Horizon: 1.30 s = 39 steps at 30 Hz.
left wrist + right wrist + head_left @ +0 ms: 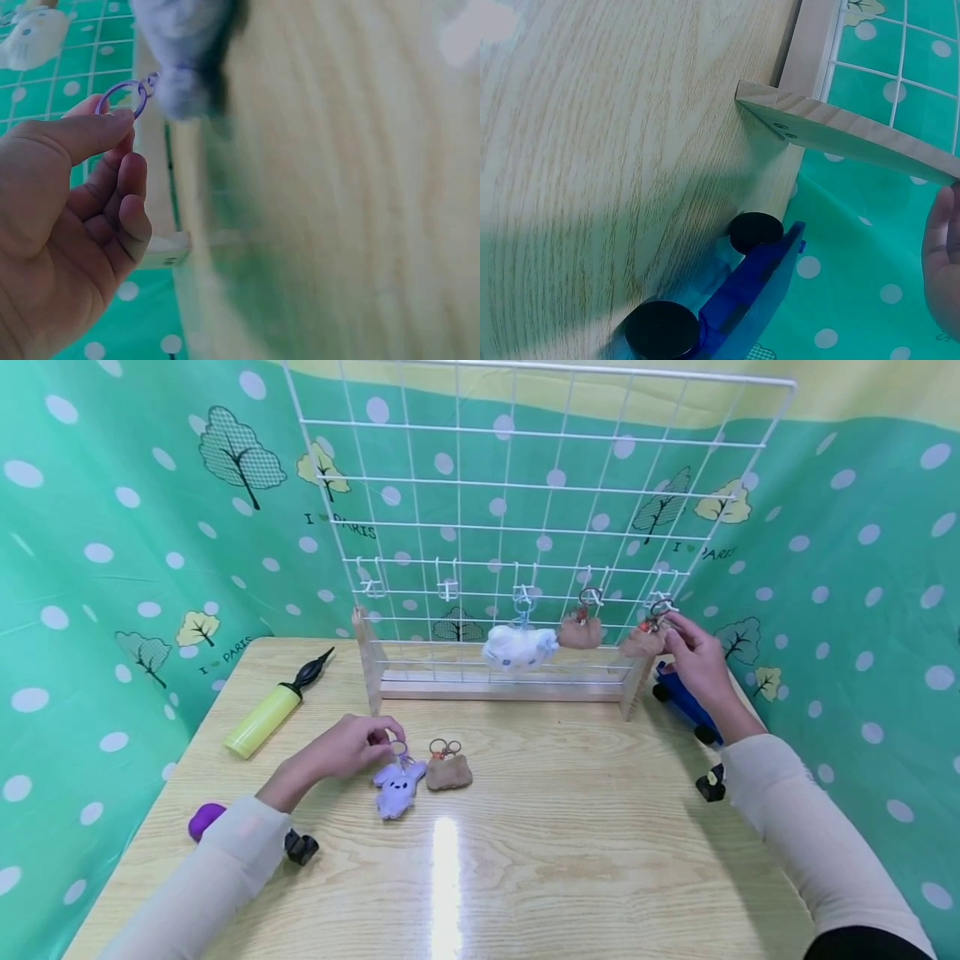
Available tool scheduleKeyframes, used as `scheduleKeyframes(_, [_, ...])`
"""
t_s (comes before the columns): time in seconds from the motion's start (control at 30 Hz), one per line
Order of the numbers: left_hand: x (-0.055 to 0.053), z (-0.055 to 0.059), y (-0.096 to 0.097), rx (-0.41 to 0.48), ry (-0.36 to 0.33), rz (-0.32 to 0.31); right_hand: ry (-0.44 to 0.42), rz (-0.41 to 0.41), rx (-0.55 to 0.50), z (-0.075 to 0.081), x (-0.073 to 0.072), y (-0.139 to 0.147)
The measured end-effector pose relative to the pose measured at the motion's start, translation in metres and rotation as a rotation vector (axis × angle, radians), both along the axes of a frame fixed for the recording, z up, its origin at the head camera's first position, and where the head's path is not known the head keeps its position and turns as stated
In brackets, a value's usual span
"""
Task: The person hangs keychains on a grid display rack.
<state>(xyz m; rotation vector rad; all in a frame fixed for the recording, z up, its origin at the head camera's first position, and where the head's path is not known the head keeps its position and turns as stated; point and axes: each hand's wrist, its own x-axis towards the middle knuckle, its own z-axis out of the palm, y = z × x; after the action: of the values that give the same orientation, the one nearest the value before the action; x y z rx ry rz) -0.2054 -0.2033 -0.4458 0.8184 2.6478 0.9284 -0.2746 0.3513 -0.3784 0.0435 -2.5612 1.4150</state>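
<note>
In the head view, my left hand (352, 745) pinches the purple ring of a lavender plush keychain (397, 792), close over the table. The left wrist view shows that ring (140, 97) between thumb and index finger, the other fingers loosely curled. A brown plush keychain (450, 772) lies just to its right. My right hand (701, 662) reaches the rack's rightmost hook, thumb and fingertips pinching another brown plush keychain (641, 642) near its ring. On neighbouring hooks hang a white plush keychain (517, 648) and a brown one (579, 633).
The white wire grid rack (502, 689) stands on a wooden base at the table's back. Two hooks at its left carry nothing. A yellow hand pump (262, 720) lies at left. Beside the rack's right foot is a blue object with black discs (754, 289). A purple rounded thing (204, 820) sits by the left sleeve.
</note>
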Motion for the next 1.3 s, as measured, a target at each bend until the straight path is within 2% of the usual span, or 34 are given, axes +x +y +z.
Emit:
scheduleKeyframes(0.4, [-0.004,0.027,0.002,0.045,0.109,0.045,-0.013,-0.005,0.035,-0.001,-0.001,0.001])
scheduleKeyframes(0.8, [-0.017,0.053,0.012,0.102,0.185,0.091,-0.014,-0.013,0.043,0.001,0.000,0.000])
scheduleKeyframes(1.3, [-0.025,0.083,0.033,0.143,0.223,0.141,-0.013,-0.008,0.050,-0.002,-0.002,0.002])
